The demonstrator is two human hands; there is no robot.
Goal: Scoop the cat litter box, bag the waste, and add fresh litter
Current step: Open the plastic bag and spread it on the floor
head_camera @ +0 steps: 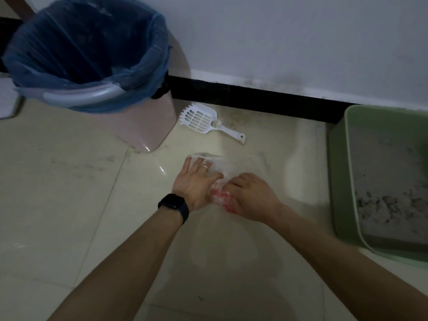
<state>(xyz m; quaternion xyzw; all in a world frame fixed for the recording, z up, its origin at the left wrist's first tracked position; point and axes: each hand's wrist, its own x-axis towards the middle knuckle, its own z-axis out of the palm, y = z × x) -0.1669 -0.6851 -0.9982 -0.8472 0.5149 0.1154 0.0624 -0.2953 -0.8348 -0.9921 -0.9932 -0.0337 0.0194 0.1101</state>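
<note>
I see both my bare forearms reaching forward and down. My left hand lies flat, fingers spread, a dark watch on its wrist; my right hand curls, fingers pinched together.

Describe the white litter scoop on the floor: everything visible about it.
The litter scoop looks like white moulded plastic: a slotted, rectangular pan with a toothed front edge and a narrow handle ending in a small hang hole. It lies flat on the pale tiled floor near the black baseboard, teeth toward the pink bin, handle pointing toward the green litter box. Neither hand touches it.
</note>
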